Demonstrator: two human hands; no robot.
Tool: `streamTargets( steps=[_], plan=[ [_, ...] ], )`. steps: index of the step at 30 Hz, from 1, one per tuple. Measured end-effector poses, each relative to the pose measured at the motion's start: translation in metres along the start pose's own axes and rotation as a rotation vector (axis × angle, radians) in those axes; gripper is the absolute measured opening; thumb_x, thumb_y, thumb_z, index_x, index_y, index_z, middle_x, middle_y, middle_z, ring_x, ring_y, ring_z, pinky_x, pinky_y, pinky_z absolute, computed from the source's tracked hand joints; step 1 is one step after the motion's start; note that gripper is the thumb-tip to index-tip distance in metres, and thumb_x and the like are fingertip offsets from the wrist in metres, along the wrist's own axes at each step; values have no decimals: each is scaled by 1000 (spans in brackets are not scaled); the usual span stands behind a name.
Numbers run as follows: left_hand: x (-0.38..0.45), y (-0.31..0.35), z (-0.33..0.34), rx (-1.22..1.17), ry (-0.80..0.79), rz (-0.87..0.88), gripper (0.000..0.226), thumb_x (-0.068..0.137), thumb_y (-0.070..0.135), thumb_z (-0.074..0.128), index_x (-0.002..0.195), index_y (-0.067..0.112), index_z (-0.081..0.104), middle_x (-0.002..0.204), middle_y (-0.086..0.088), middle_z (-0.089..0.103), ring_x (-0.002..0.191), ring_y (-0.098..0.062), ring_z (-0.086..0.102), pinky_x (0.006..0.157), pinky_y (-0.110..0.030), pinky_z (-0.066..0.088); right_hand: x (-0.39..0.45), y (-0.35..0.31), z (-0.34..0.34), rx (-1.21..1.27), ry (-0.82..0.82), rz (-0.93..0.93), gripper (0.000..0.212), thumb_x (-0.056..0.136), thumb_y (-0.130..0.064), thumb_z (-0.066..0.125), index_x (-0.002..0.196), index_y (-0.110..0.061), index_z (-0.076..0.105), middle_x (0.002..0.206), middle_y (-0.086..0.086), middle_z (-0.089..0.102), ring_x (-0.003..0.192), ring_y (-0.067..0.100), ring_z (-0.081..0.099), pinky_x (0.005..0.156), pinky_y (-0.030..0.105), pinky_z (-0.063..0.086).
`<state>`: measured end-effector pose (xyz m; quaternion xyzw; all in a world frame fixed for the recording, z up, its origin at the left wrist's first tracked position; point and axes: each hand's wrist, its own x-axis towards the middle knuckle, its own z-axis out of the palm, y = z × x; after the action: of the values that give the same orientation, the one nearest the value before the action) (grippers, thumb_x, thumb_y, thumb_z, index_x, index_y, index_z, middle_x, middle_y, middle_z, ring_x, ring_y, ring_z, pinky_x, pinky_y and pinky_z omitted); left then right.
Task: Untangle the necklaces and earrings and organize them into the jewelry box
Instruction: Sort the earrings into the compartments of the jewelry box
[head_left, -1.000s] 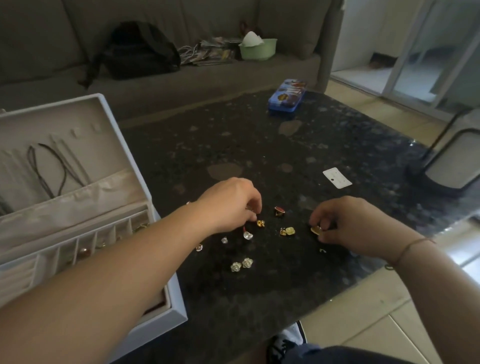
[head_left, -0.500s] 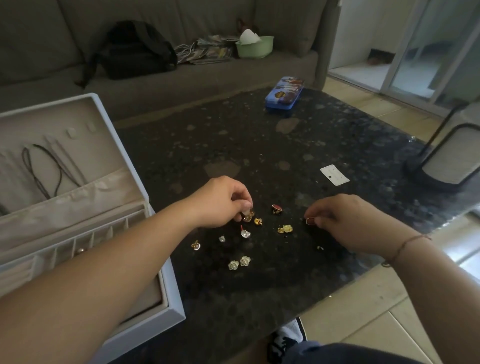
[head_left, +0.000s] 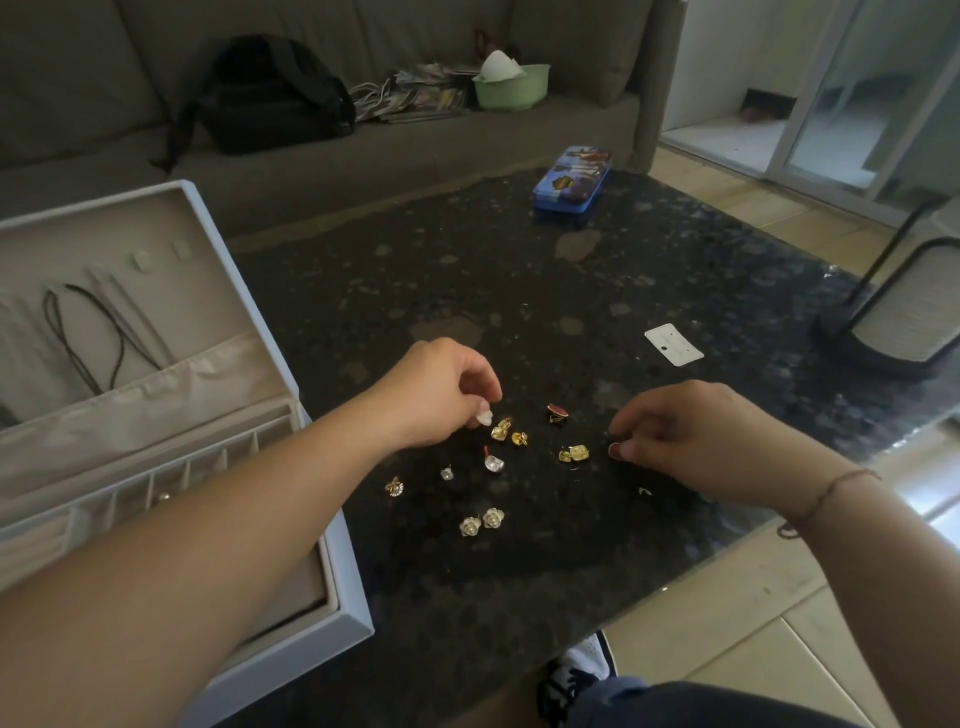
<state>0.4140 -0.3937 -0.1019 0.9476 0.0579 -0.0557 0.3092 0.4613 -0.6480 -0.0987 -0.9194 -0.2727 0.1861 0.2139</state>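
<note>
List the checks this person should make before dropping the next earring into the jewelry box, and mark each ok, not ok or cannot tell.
1. Jewelry box lid open: ok.
2. Left hand pinches a white earring: ok.
3. Right hand pinches a dark red earring: ok.
4. Matching pairs sorted: not ok; loose earrings, like the flower pair, lie on the table.
5. Free compartment in the box: cannot tell; the arm hides part of it.

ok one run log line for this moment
left hand: pinching white earring | right hand: pinching dark red earring | jewelry box: open
</note>
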Motion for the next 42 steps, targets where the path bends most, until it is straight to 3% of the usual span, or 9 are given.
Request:
streamTargets(
  steps=[5,9,13,18,22,26,32,37,42],
  plan=[
    [-4,2,-3,58,-98,30,22,90,16,72,102,34,71,98,15,69,89,1,64,79,-17,51,5,-4,3,-48,0,7,15,86,-29,71,81,-41,63,76,-16,66,73,-4,60,62,13,41],
    [-3,8,-4,128,-179,43,29,89,15,72,110,34,69,100,17,65,82,3,60,66,-11,43,4,-5,3,-56,-12,14,17,86,-27,70,79,-41,63,75,-16,66,72,-4,59,61,12,39],
    [-2,12,-6,143,-255,21,40,84,11,77,117,31,66,104,16,61,81,1,59,69,-13,47,4,-4,3,-56,-27,8,18,88,-27,69,81,-42,62,79,-16,65,74,-3,59,63,12,39],
    [-5,13,1,198,-206,86,35,81,24,81,113,31,68,98,16,61,75,3,55,65,-12,41,3,-5,3,-63,-35,9,16,89,-27,68,82,-41,63,77,-15,67,73,-4,60,59,10,39],
    [-5,13,4,246,-161,129,26,89,25,73,114,32,69,95,19,62,84,2,60,75,-15,47,4,-5,3,-67,-27,10,17,88,-27,68,81,-41,62,75,-16,67,72,-6,59,59,9,37],
    [-4,11,-1,108,-104,91,31,96,18,63,124,31,64,91,18,70,82,3,66,84,-18,52,3,-5,3,-52,-25,11,19,88,-25,68,79,-41,62,77,-16,68,75,-4,60,62,12,40],
    [-3,4,-9,-114,-100,58,24,94,12,65,111,29,71,86,12,75,84,1,70,92,-31,56,4,-5,3,-60,-32,8,18,89,-26,67,81,-42,62,77,-16,66,75,-3,60,62,12,40],
    [-6,3,-13,-201,-167,14,23,96,8,61,109,24,72,86,7,75,77,-2,69,69,-16,51,4,-6,2,-58,-52,8,12,87,-29,69,85,-39,64,81,-16,66,78,-2,60,66,15,43],
    [-15,5,-20,-313,-220,-23,24,98,4,56,110,18,71,88,0,74,75,-8,68,65,-19,51,5,-7,3,-75,-6,-6,15,85,-33,71,87,-43,59,81,-16,64,77,-3,58,67,16,44]
  ],
)
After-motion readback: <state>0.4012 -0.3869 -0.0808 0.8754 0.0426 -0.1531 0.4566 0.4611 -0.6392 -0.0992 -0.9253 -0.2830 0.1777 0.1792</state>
